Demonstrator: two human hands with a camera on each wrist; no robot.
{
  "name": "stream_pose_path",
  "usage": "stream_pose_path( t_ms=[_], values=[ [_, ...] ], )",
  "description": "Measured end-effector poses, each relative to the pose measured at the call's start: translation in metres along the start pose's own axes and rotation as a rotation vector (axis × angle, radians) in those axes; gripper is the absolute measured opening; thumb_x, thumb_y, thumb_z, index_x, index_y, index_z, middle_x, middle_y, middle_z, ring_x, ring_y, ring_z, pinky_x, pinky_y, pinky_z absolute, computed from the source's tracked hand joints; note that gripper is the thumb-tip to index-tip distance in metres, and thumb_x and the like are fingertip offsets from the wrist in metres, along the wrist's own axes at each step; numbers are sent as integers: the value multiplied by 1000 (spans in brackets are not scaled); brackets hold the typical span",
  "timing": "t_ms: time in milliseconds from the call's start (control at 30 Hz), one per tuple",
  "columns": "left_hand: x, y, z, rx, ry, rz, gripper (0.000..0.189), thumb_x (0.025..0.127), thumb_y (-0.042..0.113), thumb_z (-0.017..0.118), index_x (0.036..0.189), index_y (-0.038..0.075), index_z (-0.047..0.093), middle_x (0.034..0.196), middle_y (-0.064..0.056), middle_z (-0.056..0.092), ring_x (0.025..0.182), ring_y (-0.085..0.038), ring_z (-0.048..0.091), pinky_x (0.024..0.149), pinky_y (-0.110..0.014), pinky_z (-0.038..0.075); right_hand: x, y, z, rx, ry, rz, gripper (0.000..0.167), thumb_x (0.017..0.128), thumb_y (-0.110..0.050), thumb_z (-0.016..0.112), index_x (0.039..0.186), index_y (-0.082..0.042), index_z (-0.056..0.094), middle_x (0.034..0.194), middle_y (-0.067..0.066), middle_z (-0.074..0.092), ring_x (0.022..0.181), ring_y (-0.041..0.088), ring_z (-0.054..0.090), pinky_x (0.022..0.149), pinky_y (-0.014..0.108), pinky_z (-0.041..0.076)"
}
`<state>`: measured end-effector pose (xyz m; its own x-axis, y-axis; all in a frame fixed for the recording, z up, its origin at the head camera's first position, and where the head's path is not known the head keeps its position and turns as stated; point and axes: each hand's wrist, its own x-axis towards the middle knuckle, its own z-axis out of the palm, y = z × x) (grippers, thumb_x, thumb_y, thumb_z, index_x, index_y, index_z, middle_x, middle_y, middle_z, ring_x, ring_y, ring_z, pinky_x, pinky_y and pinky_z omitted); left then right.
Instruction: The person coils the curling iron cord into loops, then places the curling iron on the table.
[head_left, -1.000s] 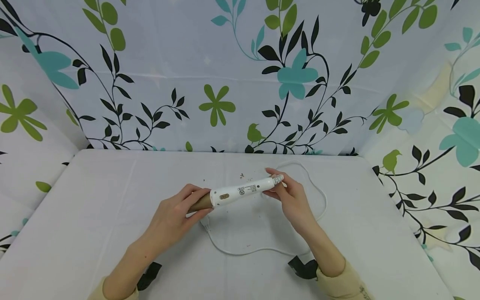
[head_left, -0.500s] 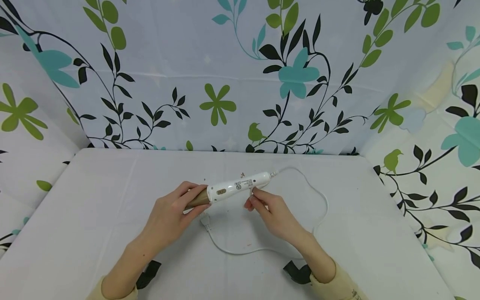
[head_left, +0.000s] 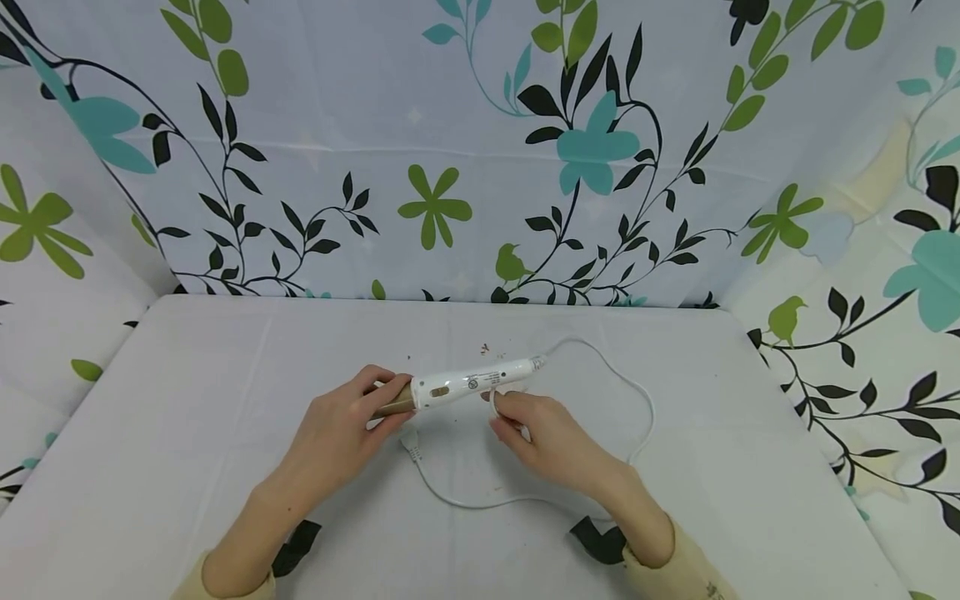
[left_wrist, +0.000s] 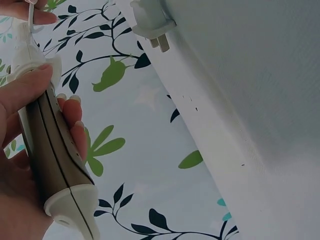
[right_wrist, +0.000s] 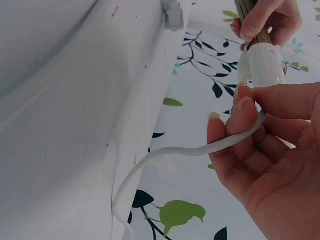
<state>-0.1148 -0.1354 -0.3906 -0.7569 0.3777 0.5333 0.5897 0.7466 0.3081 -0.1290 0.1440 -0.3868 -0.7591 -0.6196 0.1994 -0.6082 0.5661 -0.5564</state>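
L hand grips the white-and-gold tubular plastic styling iron, approx. mid-frame in head view; R hand pinches its thin white flexible cord, so cord-handling's prob. the step, next move calling for a steady L grip.

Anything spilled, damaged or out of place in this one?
Small brownish specks mark the white tabletop just beyond the white-and-gold appliance; they stand out against the pale surface, but I can't tell stains from crumbs. Nothing else looks odd.

Person's pale yellow left sleeve, matching right sleeve with small dark print, angular black flap beside each
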Motion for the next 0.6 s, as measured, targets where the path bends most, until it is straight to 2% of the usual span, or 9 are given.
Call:
stream_pose_path(
  t_ms=[133, 233, 300, 367, 433, 600],
  values=[
    [-1, -1, -2, 27, -41, -12, 46, 75, 11, 88, 117, 8, 71, 104, -3, 68, 78, -15, 66, 62, -30, 54, -2, -1, -3, -64, 9, -69, 16, 98, -8, 62, 84, -13, 56, 72, -8, 44, 63, 5, 42, 56, 17, 36],
    [-1, -2, -4, 66, -68, -14, 46, 74, 6, 88, 117, 7, 72, 101, -5, 70, 81, -18, 67, 65, -33, 55, -4, 0, -5, -112, 34, -127, 7, 96, -7, 65, 91, -10, 65, 76, -7, 52, 66, 4, 45, 58, 16, 40],
    [-1, -1, -5, 90, -83, -12, 47, 73, 3, 87, 117, 6, 72, 101, -5, 70, 82, -20, 67, 67, -35, 55, -5, 0, -6, -148, 62, -167, 5, 95, -7, 67, 98, -8, 71, 83, -4, 62, 71, 4, 52, 62, 16, 45],
    [-1, -1, -6, 106, -97, -11, 46, 73, 0, 87, 117, 6, 72, 101, -5, 70, 82, -21, 66, 68, -35, 55, -5, 1, -8, -184, 106, -202, 9, 93, -7, 70, 101, -6, 74, 88, -2, 68, 76, 6, 57, 67, 18, 49],
    [-1, -1, -6, 113, -104, -6, 46, 73, -1, 86, 117, 6, 72, 101, -6, 70, 82, -21, 66, 69, -36, 55, -5, 2, -10, -208, 154, -231, 9, 90, -7, 73, 99, -6, 74, 89, -2, 69, 78, 8, 59, 68, 18, 50],
    [-2, -3, -5, 107, -117, 20, 44, 74, -3, 85, 115, 6, 72, 100, -5, 70, 83, -20, 66, 72, -37, 54, -4, 7, -14, -226, 288, -314, 12, 82, -5, 80, 93, -7, 74, 82, -3, 64, 73, 9, 53, 63, 18, 46]
  ],
)
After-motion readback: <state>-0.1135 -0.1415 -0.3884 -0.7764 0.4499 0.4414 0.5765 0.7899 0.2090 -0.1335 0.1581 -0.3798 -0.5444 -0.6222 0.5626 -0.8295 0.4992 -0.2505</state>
